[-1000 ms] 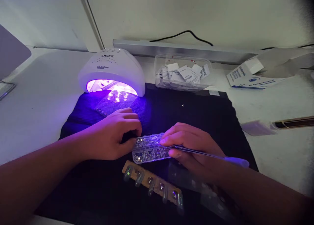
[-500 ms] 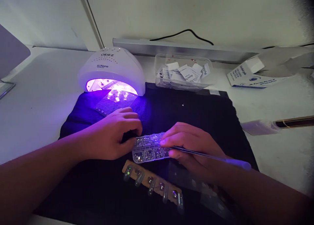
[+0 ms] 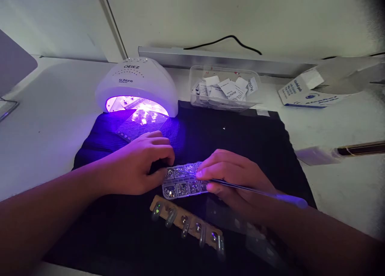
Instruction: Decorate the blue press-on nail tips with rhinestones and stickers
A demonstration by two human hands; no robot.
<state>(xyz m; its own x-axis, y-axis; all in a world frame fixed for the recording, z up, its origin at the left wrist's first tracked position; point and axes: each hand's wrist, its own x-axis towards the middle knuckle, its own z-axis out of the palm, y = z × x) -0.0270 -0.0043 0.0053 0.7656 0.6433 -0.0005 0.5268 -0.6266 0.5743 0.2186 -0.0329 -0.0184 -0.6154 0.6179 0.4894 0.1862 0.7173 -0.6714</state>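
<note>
A white desk (image 3: 45, 123) carries a big black cloth (image 3: 240, 139). At the cloth's back left corner sits a round white lamp (image 3: 136, 83), glowing purple, with a clear sheet (image 3: 142, 121) poking out of its mouth. Past the back right corner, on the desk, is an open paper box (image 3: 315, 95). A clear tub (image 3: 216, 103) of little white packets sits at the cloth's back edge.

The left hand (image 3: 141, 163) has bent fingers and a thumb at the left end of the gem case (image 3: 184, 181); I can't tell if it grips it. The right hand (image 3: 237, 175) pinches a thin stick (image 3: 243, 187) over the case.

The case lies near the cloth's middle. Toward the front edge, just beside it, is a brown strip (image 3: 192, 221) with five shiny nail shapes (image 3: 202, 238).
</note>
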